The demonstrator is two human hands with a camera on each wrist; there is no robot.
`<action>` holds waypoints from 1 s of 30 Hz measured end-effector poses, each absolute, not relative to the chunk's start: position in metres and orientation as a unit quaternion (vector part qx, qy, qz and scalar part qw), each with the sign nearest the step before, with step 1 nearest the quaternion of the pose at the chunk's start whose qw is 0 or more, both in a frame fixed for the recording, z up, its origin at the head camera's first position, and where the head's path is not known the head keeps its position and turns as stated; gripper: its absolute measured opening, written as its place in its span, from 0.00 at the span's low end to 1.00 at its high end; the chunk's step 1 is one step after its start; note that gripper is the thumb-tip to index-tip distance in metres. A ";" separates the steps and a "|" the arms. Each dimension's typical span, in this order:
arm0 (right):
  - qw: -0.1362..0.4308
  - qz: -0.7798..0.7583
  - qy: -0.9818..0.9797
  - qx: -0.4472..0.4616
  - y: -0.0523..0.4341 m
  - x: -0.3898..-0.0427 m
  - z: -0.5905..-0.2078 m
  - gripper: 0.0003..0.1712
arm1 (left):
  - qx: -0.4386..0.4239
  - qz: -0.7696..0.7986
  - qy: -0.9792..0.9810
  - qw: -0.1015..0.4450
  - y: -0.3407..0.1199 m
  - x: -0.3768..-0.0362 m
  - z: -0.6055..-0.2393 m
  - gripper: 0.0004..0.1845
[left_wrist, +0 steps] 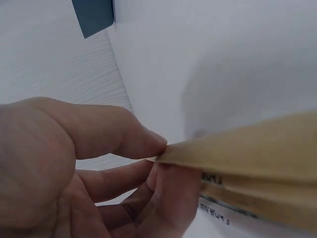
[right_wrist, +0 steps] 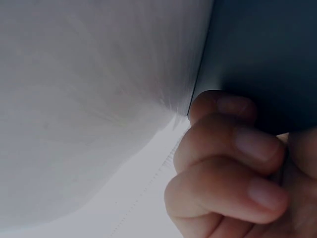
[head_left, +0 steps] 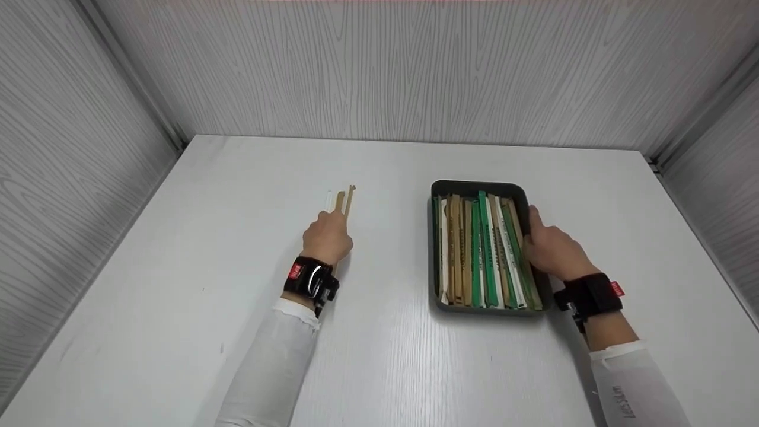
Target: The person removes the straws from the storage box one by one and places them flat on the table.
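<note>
Kraft-brown paper sleeves (head_left: 345, 201), the kind that wrap disposable chopsticks, stick out past the fingers of the person's left hand (head_left: 327, 238), which rests on a white table (head_left: 379, 356) to the left of centre. From the head view only the tips of the sleeves show; the rest is hidden under the hand, and one pale sleeve beside the brown ones is nearly lost against the white surface. The left wrist view shows the thumb (left_wrist: 119, 134) and fingers pinching the end of a brown sleeve (left_wrist: 247, 144), with a strip of printed lettering too blurred to read. To the right sits a dark rectangular tray (head_left: 477, 187) packed with more sleeves (head_left: 483, 252) in brown, green and white, lying side by side lengthwise. The person's right hand (head_left: 551, 249) grips the tray's right rim, thumb on the inner side against the sleeves; the fingers are out of sight from above. The right wrist view shows those fingers (right_wrist: 233, 163) curled against the tray's dark outer wall (right_wrist: 267, 54). How many sleeves the left hand holds cannot be made out. Both wrists wear black straps with red tags, over white sleeves cut off by the bottom edge. Pale grey wood-grain panels close in the table on three sides.
</note>
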State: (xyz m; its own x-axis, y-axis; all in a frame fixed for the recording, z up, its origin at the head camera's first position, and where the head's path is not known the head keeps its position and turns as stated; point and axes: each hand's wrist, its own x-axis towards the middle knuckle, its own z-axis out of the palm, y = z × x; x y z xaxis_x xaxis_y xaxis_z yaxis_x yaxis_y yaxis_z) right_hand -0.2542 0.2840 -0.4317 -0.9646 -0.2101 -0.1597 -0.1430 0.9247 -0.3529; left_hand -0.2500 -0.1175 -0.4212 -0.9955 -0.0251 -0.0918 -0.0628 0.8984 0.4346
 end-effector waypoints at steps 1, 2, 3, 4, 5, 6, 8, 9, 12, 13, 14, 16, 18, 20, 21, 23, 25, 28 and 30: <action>0.098 -0.173 0.976 -0.091 0.284 -0.254 -0.432 0.40 | -0.024 0.224 0.973 0.041 -0.118 -0.250 -0.422 0.15; 0.097 -0.173 0.976 -0.091 0.284 -0.254 -0.432 0.40 | -0.025 0.224 0.973 0.040 -0.118 -0.250 -0.422 0.15; 0.097 -0.173 0.976 -0.091 0.284 -0.254 -0.432 0.40 | -0.025 0.222 0.974 0.037 -0.118 -0.250 -0.423 0.15; 0.096 -0.173 0.976 -0.091 0.284 -0.254 -0.432 0.40 | -0.025 0.221 0.974 0.034 -0.118 -0.250 -0.423 0.15; 0.096 -0.173 0.976 -0.090 0.284 -0.254 -0.432 0.40 | -0.025 0.219 0.975 0.029 -0.117 -0.250 -0.424 0.15; 0.097 -0.174 0.976 -0.089 0.284 -0.254 -0.432 0.40 | -0.025 0.217 0.976 0.025 -0.117 -0.250 -0.424 0.14; 0.098 -0.175 0.976 -0.088 0.284 -0.254 -0.432 0.40 | -0.024 0.211 0.977 0.014 -0.116 -0.250 -0.426 0.15; 0.098 -0.176 0.976 -0.088 0.284 -0.254 -0.432 0.40 | -0.024 0.208 0.978 0.010 -0.116 -0.250 -0.426 0.15; 0.096 -0.177 0.975 -0.090 0.284 -0.253 -0.432 0.40 | -0.023 0.202 0.979 0.003 -0.115 -0.249 -0.429 0.15; 0.096 -0.178 0.975 -0.090 0.285 -0.253 -0.432 0.40 | -0.023 0.201 0.979 0.002 -0.115 -0.249 -0.429 0.15; 0.095 -0.178 0.975 -0.091 0.285 -0.253 -0.432 0.40 | -0.021 0.202 0.979 0.002 -0.115 -0.249 -0.430 0.14; 0.093 -0.178 0.975 -0.092 0.284 -0.253 -0.432 0.40 | -0.019 0.207 0.978 0.002 -0.115 -0.249 -0.431 0.14; 0.093 -0.178 0.975 -0.092 0.284 -0.253 -0.432 0.40 | -0.016 0.212 0.977 0.002 -0.116 -0.248 -0.431 0.13; 0.091 -0.174 0.976 -0.093 0.284 -0.253 -0.432 0.40 | -0.011 0.214 0.977 0.000 -0.116 -0.248 -0.431 0.13; 0.091 -0.173 0.976 -0.093 0.284 -0.253 -0.432 0.40 | -0.010 0.215 0.977 -0.001 -0.116 -0.248 -0.431 0.13; 0.090 -0.170 0.977 -0.094 0.283 -0.253 -0.431 0.39 | -0.008 0.211 0.977 -0.002 -0.116 -0.248 -0.431 0.13; 0.089 -0.168 0.977 -0.095 0.283 -0.253 -0.431 0.39 | -0.009 0.209 0.978 -0.002 -0.116 -0.248 -0.431 0.12; 0.087 -0.167 0.977 -0.098 0.283 -0.253 -0.431 0.39 | -0.012 0.206 0.979 -0.001 -0.116 -0.248 -0.431 0.11; 0.087 -0.168 0.977 -0.099 0.283 -0.253 -0.431 0.39 | -0.013 0.207 0.978 -0.001 -0.116 -0.248 -0.431 0.11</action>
